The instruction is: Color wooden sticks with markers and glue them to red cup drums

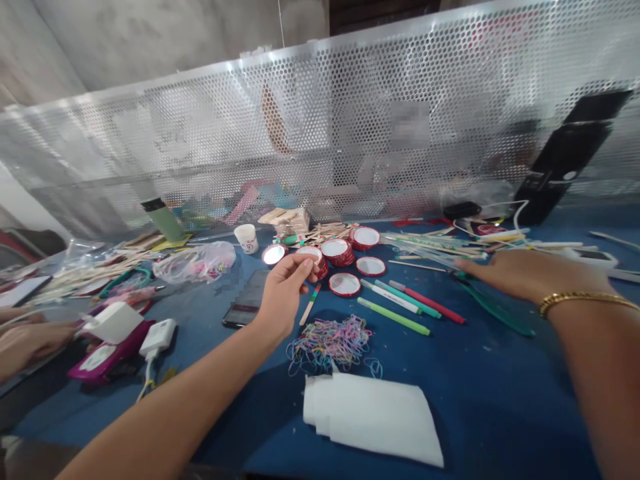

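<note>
My left hand (284, 291) is raised over the blue table, its fingers pinched on a wooden stick with coloured bands (311, 302) that hangs down from it. Just beyond it lie several round red-rimmed mirrors (345, 285). My right hand (505, 272), with a gold bangle on the wrist, reaches out flat to the right, palm down, its fingertips by a pair of green-handled scissors (493, 308) and a spread of sticks. Below the left hand is a heap of coloured rubber bands (331, 341).
Coloured pens (400, 299) lie between my hands. Folded white foam sheet (373, 417) sits near me. A phone (247, 300), a white paper cup (247, 238), a plastic bag (196, 261), chargers (157, 338) and another person's hand (23, 340) are on the left. A perforated metal screen (320, 133) closes the back.
</note>
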Motion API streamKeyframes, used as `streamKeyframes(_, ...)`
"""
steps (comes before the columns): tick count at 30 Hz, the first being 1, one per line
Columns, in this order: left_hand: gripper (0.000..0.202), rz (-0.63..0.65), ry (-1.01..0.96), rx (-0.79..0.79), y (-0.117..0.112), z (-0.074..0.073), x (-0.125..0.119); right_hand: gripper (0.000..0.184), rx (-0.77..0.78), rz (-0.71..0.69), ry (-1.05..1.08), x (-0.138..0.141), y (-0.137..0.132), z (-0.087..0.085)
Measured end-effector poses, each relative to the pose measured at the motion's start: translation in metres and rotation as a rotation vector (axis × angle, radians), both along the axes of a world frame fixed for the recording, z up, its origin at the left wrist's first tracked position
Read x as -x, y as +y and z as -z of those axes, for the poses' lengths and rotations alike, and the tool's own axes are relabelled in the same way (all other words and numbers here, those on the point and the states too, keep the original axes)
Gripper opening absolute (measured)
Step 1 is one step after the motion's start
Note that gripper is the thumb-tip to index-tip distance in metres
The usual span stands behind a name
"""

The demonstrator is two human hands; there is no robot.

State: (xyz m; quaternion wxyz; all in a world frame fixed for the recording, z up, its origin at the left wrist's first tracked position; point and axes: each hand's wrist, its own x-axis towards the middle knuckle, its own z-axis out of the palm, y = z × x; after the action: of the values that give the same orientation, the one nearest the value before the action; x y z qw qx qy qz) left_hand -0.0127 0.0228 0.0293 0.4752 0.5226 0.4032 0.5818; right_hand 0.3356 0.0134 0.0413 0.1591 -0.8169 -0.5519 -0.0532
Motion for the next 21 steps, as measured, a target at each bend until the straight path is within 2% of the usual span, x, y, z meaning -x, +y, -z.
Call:
streamKeyframes(1, 0.011, -0.006, -0.003, -0.002, 0.000, -0.001, 0.000, 0.071, 0.081, 0.099, -0.002, 0.005, -0.003, -0.004)
streamKeyframes(2, 0.012, -0.012, -0.008, -0.005, 0.001, -0.001, 0.001, 0.075, 0.129, 0.113, 0.004, 0.011, -0.006, -0.010)
streamKeyframes(6, 0.018, -0.050, 0.021, -0.018, 0.005, -0.001, 0.004, 0.072, 0.051, 0.155, -0.053, 0.036, -0.019, -0.030)
streamKeyframes(8, 0.019, -0.058, 0.135, -0.039, 0.009, 0.000, 0.007, 0.064, -0.003, 0.159, -0.057, 0.045, -0.023, -0.034)
streamKeyframes(11, 0.015, -0.053, 0.446, -0.128, 0.015, 0.002, 0.013, 0.054, -0.102, 0.111, -0.054, 0.051, -0.025, -0.031)
streamKeyframes(16, 0.012, -0.055, 1.075, -0.325, 0.013, 0.002, 0.021, 0.037, -0.163, -0.069, -0.099, 0.059, -0.023, -0.021)
streamKeyframes(21, 0.013, -0.074, 1.351, -0.307, 0.008, 0.003, 0.024, 0.026, -0.019, -0.452, -0.050, 0.079, -0.019, -0.008)
